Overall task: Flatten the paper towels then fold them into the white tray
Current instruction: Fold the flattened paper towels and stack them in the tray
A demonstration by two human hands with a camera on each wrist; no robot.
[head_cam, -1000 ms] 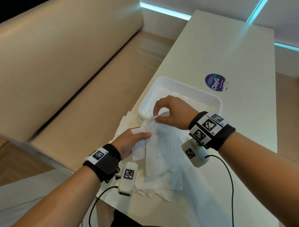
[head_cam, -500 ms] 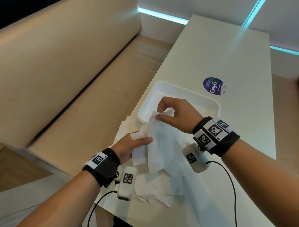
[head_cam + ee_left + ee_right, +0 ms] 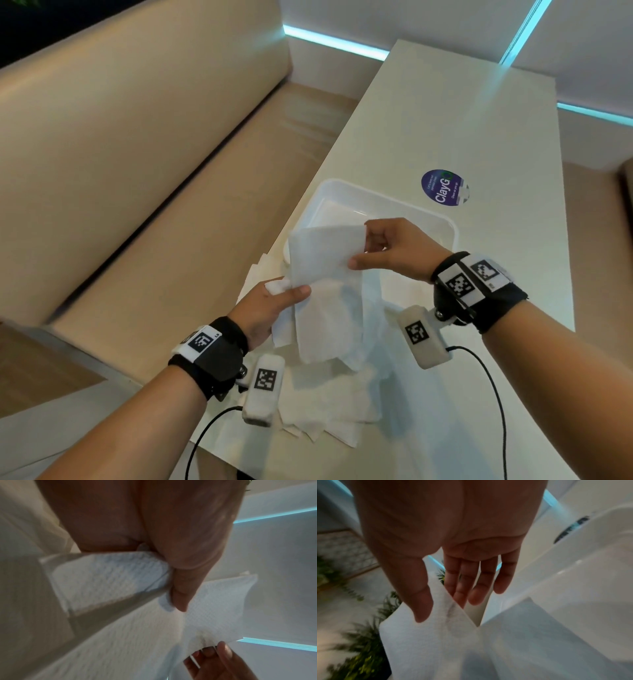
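- The left hand (image 3: 265,308) pinches the lower left edge of a paper towel (image 3: 325,274), thumb on top and fingers beneath; the left wrist view shows the thumb (image 3: 181,588) pressed onto the dimpled sheet (image 3: 214,608).
- The right hand (image 3: 397,253) grasps the same towel's upper right edge between thumb and forefinger; the right wrist view shows the thumb (image 3: 419,601) on one face of the towel (image 3: 436,642) and the other fingers lying nearly straight behind it.
- The towel is held in the air, spread between the two hands and partly folded over, its lower part hanging toward the counter (image 3: 479,137).
- It hangs over the near edge of the white tray (image 3: 445,219), which sits on the counter.
- On the near side of the tray, a loose pile of paper towels (image 3: 329,404) lies on the counter under the hands.
- Just beyond the tray's far right corner, a round purple sticker (image 3: 443,187) is stuck to the counter.
- Left of the tray, off the counter, runs a beige bench seat (image 3: 154,171).
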